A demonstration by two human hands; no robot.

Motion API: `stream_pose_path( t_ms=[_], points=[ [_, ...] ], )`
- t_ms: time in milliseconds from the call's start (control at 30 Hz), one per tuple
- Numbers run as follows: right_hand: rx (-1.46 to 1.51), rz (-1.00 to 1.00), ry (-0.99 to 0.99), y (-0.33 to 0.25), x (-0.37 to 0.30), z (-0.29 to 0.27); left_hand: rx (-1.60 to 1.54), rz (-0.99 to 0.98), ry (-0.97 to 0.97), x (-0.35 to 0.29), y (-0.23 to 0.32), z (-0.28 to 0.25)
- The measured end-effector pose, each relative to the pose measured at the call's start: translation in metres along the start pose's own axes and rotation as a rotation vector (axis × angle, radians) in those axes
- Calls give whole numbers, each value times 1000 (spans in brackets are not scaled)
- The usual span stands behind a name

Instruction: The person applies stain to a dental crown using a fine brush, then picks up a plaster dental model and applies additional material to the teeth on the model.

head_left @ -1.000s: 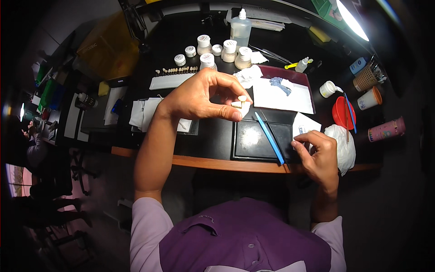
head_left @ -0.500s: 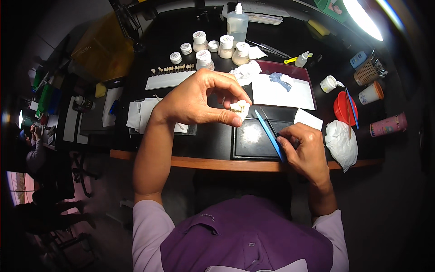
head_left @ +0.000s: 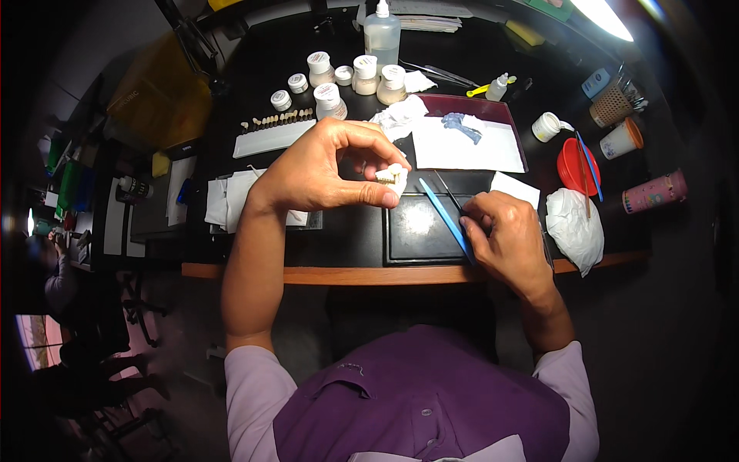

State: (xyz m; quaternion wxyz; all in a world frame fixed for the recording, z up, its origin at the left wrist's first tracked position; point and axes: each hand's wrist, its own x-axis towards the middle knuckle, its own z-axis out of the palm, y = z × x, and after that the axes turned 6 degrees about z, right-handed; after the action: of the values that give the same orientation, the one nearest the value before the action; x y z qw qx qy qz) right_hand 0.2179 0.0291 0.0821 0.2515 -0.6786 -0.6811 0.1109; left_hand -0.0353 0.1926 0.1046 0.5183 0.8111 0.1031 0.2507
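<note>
My left hand (head_left: 323, 165) is raised over the bench and pinches a small off-white dental model (head_left: 393, 179) between thumb and fingers. Part of the model is hidden by the fingertips. Low over the right side of a black slab (head_left: 404, 242), my right hand (head_left: 508, 235) is closed on a slim dark pointed tool (head_left: 449, 190); its exact kind is not clear. A blue stick-like tool (head_left: 445, 217) slants across the slab just left of those fingers.
Several white-lidded jars (head_left: 329, 102) and a clear squeeze bottle (head_left: 382, 38) stand behind. Tooth shade samples (head_left: 281, 119) line a white holder. A paper-covered tray (head_left: 469, 158) lies beyond the slab. To the right are a red bowl (head_left: 570, 165), crumpled white tissue (head_left: 573, 227) and a pink cylinder (head_left: 654, 192).
The whole view has shifted slightly, so bench items appear a little farther left and higher. My left hand has turned the dental model slightly. My right hand keeps its grip on the dark tool.
</note>
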Motion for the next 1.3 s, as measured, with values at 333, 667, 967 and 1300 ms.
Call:
stream_pose_path(
  t_ms=[333,667,967,1300],
  points=[
    [-159,-72,-65,-5,4,1,-11,-6,13,-1,0,1],
    [-208,24,-137,-3,13,-3,-39,25,28,1,-3,4],
    [213,-40,-1,-5,23,-29,-35,-6,112,0,-3,3],
    [1241,-212,-151,-22,36,-40,-96,-21,245,3,-7,8]
  ],
)
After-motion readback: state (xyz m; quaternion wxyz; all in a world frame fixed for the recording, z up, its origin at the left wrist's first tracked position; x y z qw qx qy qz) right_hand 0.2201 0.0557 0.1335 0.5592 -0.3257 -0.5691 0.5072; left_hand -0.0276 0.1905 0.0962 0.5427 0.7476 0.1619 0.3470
